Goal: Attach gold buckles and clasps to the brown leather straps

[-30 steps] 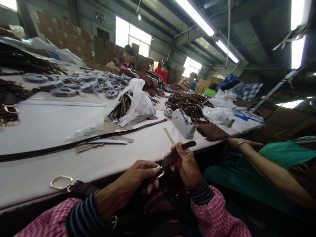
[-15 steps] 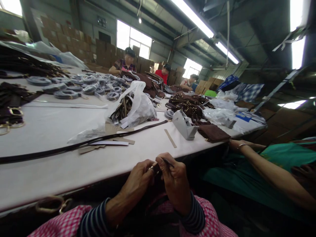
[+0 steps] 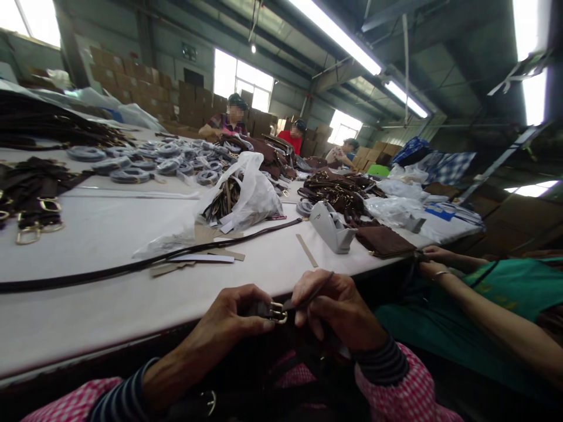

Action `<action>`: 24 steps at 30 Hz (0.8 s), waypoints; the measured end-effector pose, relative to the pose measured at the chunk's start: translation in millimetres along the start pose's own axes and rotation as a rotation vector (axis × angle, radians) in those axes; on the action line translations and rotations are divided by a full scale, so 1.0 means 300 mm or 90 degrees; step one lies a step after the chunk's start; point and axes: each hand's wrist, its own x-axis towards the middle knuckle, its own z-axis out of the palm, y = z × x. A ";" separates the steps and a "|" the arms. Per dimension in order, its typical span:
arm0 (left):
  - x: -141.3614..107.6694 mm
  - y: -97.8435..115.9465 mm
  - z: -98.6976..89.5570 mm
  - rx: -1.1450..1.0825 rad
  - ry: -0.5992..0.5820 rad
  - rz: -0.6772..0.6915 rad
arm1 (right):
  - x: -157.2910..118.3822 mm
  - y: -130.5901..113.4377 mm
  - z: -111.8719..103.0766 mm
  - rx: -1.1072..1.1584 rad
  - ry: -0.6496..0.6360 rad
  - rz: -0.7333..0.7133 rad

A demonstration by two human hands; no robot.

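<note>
Between finger and thumb, my left hand (image 3: 240, 313) pinches a dark strap at a gold buckle (image 3: 278, 312), just off the table's front edge. Close to its right, my right hand (image 3: 336, 302) grips a thin dark strap end (image 3: 317, 288) that reaches the buckle. More dark strap hangs below, with another metal buckle (image 3: 211, 402) near my lap. A long dark strap (image 3: 145, 262) lies across the white table (image 3: 101, 322), over some flat card strips.
A grey tape dispenser (image 3: 331, 227) and a brown pouch (image 3: 387, 240) stand beyond my right hand. Behind are a plastic bag (image 3: 259, 199), coiled bundles (image 3: 132, 174) and heaped straps (image 3: 334, 190). At right, a person's arm (image 3: 479, 305) reaches to the table edge.
My hands have moved apart, showing the gold buckle between them. My right hand has shifted right with the strap end. The neighbouring person's hands have moved slightly right in view.
</note>
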 end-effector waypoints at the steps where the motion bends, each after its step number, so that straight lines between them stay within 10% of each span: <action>1: -0.008 0.011 -0.003 -0.023 0.006 -0.008 | 0.007 0.004 0.003 0.008 0.008 0.001; 24: -0.049 0.073 -0.034 0.065 0.086 0.075 | 0.043 0.046 0.108 -0.248 0.032 0.008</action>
